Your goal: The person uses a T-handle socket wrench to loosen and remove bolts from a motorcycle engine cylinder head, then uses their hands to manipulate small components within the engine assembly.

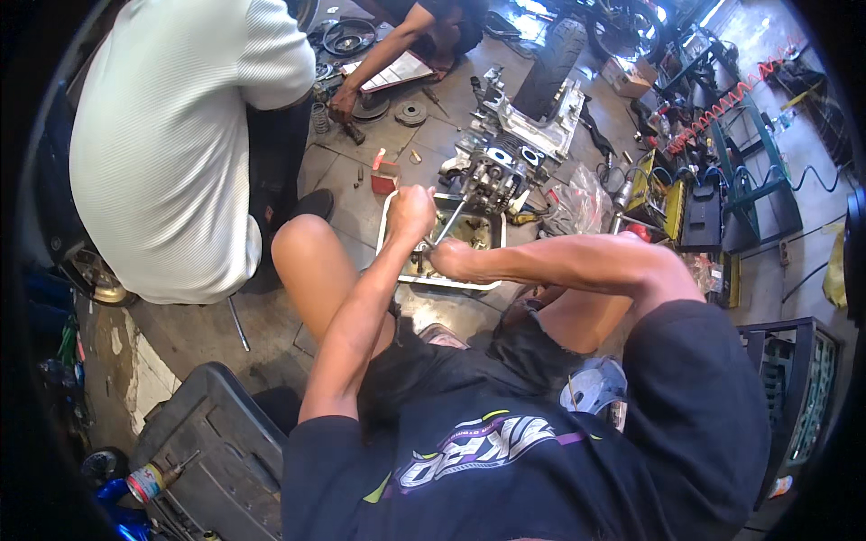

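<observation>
The cylinder head of a partly stripped engine (pixel 496 176) faces me. A T-handle wrench (pixel 452 222) slants up to it, its slim metal shaft reaching the lower left of the head. My left hand (pixel 412 215) is closed in a fist at one side of the handle. On the other side, my right hand (pixel 456 260) is wrapped round the handle end. Most of the crossbar is hidden by my fingers. Under both hands lies a white-rimmed tray (pixel 442 284) with small metal parts and dark oily residue in it.
A person in a white shirt (pixel 171 135) sits close on my left. Beyond, another person's hand (pixel 343 104) handles parts near a coil spring. A red box (pixel 385 173) stands by the tray. On the right are a plastic bag (pixel 582 203), a yellow toolbox (pixel 663 203) and a red coiled hose (pixel 726 104).
</observation>
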A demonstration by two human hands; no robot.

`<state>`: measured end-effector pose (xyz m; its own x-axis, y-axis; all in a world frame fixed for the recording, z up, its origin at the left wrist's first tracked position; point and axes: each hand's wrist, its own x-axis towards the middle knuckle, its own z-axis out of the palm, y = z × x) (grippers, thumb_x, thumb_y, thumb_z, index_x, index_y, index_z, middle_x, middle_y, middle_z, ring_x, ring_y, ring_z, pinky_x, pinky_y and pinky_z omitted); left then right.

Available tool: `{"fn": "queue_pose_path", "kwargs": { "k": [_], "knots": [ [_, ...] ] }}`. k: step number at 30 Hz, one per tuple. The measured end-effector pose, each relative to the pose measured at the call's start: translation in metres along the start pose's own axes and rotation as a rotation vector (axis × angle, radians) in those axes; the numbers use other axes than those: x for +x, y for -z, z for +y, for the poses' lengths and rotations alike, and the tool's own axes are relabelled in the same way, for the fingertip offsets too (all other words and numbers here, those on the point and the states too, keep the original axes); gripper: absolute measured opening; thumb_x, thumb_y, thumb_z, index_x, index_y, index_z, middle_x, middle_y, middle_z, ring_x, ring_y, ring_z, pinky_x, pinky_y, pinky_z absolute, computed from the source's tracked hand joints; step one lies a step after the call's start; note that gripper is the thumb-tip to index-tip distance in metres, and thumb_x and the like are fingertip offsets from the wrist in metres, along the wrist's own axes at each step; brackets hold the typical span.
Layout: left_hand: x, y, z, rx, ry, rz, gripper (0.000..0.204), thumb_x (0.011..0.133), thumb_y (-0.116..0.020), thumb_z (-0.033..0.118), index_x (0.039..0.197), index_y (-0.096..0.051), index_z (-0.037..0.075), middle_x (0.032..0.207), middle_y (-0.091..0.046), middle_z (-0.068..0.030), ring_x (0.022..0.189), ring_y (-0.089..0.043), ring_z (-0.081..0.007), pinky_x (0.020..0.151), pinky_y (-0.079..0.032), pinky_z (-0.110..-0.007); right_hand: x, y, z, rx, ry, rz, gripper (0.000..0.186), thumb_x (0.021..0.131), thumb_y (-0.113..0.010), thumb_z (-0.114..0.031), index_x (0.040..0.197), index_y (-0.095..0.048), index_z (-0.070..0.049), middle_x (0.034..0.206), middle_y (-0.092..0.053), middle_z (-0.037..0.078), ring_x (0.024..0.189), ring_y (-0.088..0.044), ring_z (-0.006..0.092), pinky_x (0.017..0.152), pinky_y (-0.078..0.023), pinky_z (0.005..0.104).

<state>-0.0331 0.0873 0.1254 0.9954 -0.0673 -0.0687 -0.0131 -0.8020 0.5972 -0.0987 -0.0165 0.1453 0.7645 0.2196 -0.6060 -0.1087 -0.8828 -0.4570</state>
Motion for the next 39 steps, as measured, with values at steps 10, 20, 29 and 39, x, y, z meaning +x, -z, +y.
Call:
{"fn": "queue_pose_path", "kwargs": {
  "k": [10, 20, 29, 39],
  "knots": [
    [0.012, -0.032, -0.031, -0.092, 0.051, -0.104, 0.045, 0.096, -0.052, 0.037, 0.090, -0.071, -0.003, 0.093, -0.066, -0.0298, 0.093, -0.065, -0.0451, 0.082, -0.052, -0.050, 0.085, 0.005, 0.054, -1.460, 1.152, -0.354, 0.030, 0.087, -0.061, -0.035, 0.076, -0.064, -0.008, 0.076, -0.063, 0.006, 0.069, -0.062, 0.0179, 0.058, -0.050, 0.0346],
    [0.007, -0.036, -0.032, -0.049, -0.387, -0.242, 0.047, 0.096, -0.045, 0.038, 0.083, -0.070, 0.000, 0.083, -0.067, -0.0256, 0.080, -0.066, -0.0429, 0.077, -0.052, -0.051, -0.003, 0.026, 0.029, -0.089, 0.106, -0.123, 0.042, 0.088, -0.065, -0.040, 0.108, -0.061, -0.003, 0.074, -0.065, 0.013, 0.063, -0.064, 0.0243, 0.057, -0.051, 0.0379],
    [0.009, 0.004, -0.014, 0.106, -0.627, -0.890, 0.081, 0.098, -0.026, 0.061, 0.060, -0.066, 0.002, 0.062, -0.063, -0.0182, 0.069, -0.065, -0.0354, 0.074, -0.051, -0.046, -0.017, -0.069, 0.062, 0.861, 0.390, 0.930, 0.015, 0.095, -0.060, -0.018, 0.092, -0.052, -0.005, 0.069, -0.057, 0.003, 0.061, -0.047, 0.0083, 0.055, -0.038, 0.0277],
    [0.013, -0.015, -0.020, 0.009, -0.446, -0.821, 0.063, 0.102, -0.029, 0.048, 0.083, -0.065, 0.000, 0.062, -0.057, -0.0215, 0.062, -0.059, -0.0375, 0.066, -0.047, -0.045, 0.038, -0.052, 0.079, 0.661, 1.301, 0.991, 0.019, 0.096, -0.056, -0.019, 0.082, -0.056, -0.006, 0.076, -0.057, 0.009, 0.069, -0.054, 0.0252, 0.066, -0.044, 0.0390]
  ]
}}
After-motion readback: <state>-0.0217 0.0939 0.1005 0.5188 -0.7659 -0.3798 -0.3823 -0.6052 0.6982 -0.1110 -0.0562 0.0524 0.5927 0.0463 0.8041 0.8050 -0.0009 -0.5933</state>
